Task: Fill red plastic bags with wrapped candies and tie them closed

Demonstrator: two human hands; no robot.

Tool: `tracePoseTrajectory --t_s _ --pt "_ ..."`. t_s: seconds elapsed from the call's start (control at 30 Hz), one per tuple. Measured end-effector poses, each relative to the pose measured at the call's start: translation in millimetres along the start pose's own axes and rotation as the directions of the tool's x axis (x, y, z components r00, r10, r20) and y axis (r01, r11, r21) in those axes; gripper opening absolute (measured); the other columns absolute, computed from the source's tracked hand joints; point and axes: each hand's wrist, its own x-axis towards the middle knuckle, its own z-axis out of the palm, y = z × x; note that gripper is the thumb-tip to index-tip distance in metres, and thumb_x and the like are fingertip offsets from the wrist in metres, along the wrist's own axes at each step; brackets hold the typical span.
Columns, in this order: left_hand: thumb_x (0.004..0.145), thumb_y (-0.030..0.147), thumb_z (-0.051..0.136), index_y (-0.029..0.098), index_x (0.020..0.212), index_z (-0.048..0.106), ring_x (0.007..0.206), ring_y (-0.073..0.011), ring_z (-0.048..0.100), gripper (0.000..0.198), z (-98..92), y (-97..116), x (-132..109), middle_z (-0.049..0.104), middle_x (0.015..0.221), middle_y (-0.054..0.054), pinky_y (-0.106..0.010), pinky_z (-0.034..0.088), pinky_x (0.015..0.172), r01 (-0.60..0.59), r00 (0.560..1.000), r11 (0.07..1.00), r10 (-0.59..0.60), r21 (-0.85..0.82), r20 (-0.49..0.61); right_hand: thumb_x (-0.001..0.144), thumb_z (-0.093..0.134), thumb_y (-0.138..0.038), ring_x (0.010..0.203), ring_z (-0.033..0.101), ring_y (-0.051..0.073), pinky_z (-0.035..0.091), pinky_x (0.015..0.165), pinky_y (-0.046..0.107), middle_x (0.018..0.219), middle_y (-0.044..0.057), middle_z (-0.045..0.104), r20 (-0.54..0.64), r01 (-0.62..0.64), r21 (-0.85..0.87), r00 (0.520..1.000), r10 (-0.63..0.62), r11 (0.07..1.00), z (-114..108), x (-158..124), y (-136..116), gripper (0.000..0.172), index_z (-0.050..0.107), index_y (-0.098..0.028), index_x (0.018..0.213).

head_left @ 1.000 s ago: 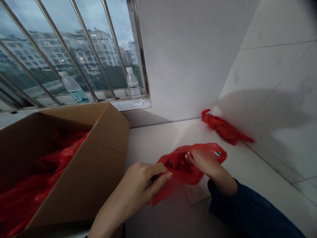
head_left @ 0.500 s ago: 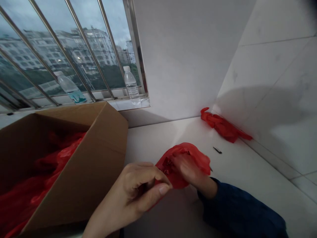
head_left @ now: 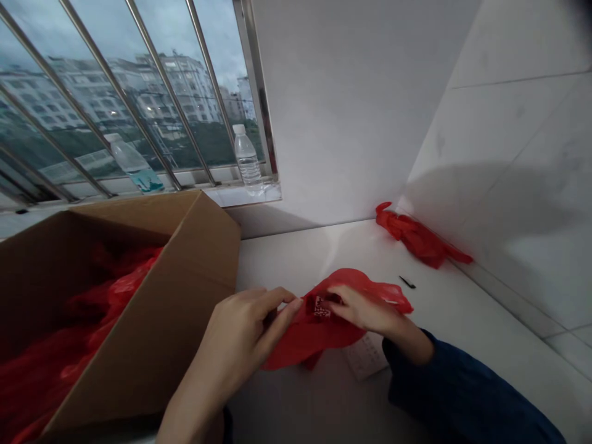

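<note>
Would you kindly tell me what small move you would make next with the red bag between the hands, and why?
I would perhaps spread the mouth of the red bag slightly wider with the left hand: its fingertips are at the bag's edge, the bag lies slack, and the right hand is close beside the patterned item in the opening.

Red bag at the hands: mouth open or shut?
Open: the red bag gapes, showing a white-patterned item inside, with the right hand at its mouth.
</note>
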Motion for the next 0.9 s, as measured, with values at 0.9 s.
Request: tracePoseTrajectory --t_s 0.9 --pt "0.100 0.044 0.037 0.020 0.073 0.048 0.054 -0.0132 0.048 0.039 20.0 -3.6 20.9 0.053 0.061 0.002 -0.023 0.032 0.052 0.089 0.996 0.987 -0.091 -0.134 -0.010 0.096 0.057 -0.041 0.060 0.063 0.009 0.051 0.059 0.021 0.067 -0.001 0.066 -0.084 0.034 0.490 0.996 0.008 0.871 -26.2 -14.6 -29.7 0.030 0.058 -0.018 0.078"
